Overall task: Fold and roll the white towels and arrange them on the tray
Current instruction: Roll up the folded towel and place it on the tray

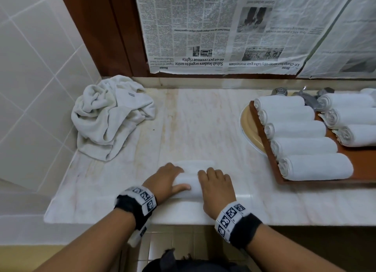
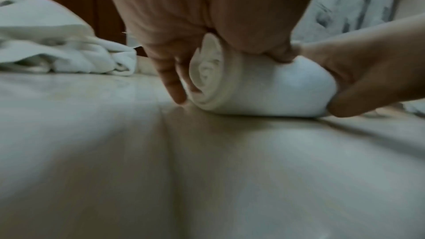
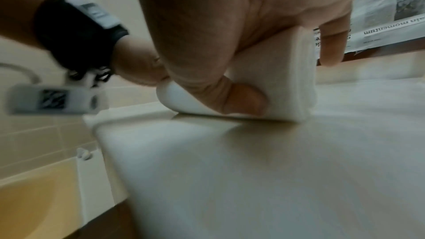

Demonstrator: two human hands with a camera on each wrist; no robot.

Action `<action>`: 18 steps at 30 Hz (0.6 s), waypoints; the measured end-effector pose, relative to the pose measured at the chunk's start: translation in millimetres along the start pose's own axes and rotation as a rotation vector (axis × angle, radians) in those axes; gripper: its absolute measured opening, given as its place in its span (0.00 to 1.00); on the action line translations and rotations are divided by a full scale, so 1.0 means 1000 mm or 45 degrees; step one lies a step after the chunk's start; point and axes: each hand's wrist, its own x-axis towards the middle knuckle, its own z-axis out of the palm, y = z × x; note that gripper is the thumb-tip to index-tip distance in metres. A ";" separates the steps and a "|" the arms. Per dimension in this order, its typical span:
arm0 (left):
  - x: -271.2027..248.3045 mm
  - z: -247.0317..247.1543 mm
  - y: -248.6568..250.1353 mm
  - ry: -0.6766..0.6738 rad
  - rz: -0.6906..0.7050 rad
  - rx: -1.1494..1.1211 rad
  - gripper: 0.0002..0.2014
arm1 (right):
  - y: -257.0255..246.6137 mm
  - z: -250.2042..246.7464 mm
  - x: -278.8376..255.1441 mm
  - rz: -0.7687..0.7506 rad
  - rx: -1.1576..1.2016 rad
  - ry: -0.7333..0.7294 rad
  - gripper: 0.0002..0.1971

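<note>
A white towel roll (image 1: 192, 183) lies partly rolled near the counter's front edge, with a flat strip of it reaching away from me. My left hand (image 1: 168, 177) curls over its left end, thumb on the near side. My right hand (image 1: 214, 185) curls over its right end. The left wrist view shows the towel roll (image 2: 264, 90) end-on as a spiral under my left hand (image 2: 202, 30). The right wrist view shows my right hand (image 3: 241, 46) with its thumb against the towel roll (image 3: 289, 79). At the right, a brown tray (image 1: 362, 164) holds several rolled towels (image 1: 299, 129) in two rows.
A heap of crumpled white towels (image 1: 109, 117) sits at the counter's back left corner by the tiled wall (image 1: 30, 68). The tray rests over a beige sink (image 1: 247, 127) with a metal faucet (image 1: 307, 98) behind. Newspaper (image 1: 203, 27) covers the mirror. Marble counter (image 1: 203, 119) lies bare between.
</note>
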 end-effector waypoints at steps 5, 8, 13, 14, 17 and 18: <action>-0.025 0.007 0.001 0.568 -0.563 -0.270 0.25 | 0.005 -0.022 0.029 0.108 0.142 -0.151 0.28; -0.023 0.012 0.015 0.103 -0.577 -0.751 0.28 | 0.008 -0.024 0.034 0.146 0.259 -0.168 0.25; -0.003 0.021 0.045 0.020 -0.475 -1.374 0.34 | 0.008 -0.022 0.036 0.146 0.611 -0.252 0.22; 0.001 0.020 0.050 0.073 -0.496 -1.544 0.30 | 0.010 -0.025 0.036 0.123 0.752 -0.323 0.20; 0.010 0.006 0.065 0.298 -0.555 -1.969 0.26 | 0.017 -0.040 0.031 0.047 1.157 -0.512 0.18; 0.014 -0.002 0.071 0.364 -0.545 -2.029 0.30 | 0.022 -0.047 0.029 0.037 1.276 -0.540 0.20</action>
